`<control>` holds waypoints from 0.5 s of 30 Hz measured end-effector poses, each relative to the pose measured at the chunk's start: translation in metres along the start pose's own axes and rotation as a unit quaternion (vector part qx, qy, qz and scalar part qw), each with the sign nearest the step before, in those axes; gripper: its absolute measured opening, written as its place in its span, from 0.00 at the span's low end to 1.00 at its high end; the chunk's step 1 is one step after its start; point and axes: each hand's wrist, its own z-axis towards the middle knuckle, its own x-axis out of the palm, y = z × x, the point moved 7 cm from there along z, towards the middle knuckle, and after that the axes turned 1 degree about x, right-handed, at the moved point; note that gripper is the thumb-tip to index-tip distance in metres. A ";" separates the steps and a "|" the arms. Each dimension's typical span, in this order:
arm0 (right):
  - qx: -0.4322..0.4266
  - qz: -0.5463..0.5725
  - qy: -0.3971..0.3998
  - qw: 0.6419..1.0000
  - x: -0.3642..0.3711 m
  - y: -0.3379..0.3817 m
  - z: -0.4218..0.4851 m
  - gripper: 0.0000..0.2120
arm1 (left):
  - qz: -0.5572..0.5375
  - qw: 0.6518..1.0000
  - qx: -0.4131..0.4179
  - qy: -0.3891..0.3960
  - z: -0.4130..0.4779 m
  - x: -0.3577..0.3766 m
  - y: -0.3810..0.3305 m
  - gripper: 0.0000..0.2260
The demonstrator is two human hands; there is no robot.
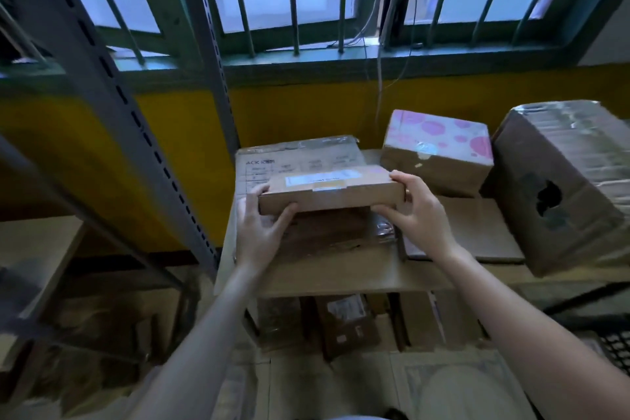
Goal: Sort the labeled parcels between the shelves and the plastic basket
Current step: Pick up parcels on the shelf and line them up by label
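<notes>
A flat brown cardboard parcel (329,193) with a white label on top is held level above the shelf (341,278). My left hand (260,225) grips its left end, thumb under the front edge. My right hand (414,211) grips its right end. Just behind it, a larger flat box (300,155) with a printed form lies on the shelf. Under the held parcel sits a dark brown parcel (327,232). A corner of a black plastic basket (613,348) shows at the right edge.
A box with pink spots (439,147) and a big taped carton with a torn hole (562,181) stand on the right of the shelf. Grey slotted uprights (112,92) rise at left. More parcels (347,324) fill the lower shelf. A barred window is behind.
</notes>
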 end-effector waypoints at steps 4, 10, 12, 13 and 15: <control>-0.006 0.033 -0.055 0.998 -0.028 0.013 0.015 0.27 | -0.097 0.994 0.050 0.012 0.022 -0.014 -0.027 0.28; 0.076 0.132 -0.015 0.988 -0.027 0.012 0.043 0.11 | -0.127 0.986 0.045 0.099 0.033 -0.007 -0.041 0.17; 0.093 0.165 0.019 0.982 -0.022 0.012 0.046 0.11 | -0.157 0.984 0.018 0.082 0.032 -0.008 -0.037 0.08; 0.098 0.185 0.040 0.977 -0.019 0.011 0.046 0.10 | -0.174 0.982 -0.006 0.071 0.031 -0.009 -0.033 0.06; 0.112 0.219 0.089 0.965 -0.012 0.008 0.045 0.11 | -0.197 0.977 -0.059 0.056 0.028 -0.009 -0.020 0.08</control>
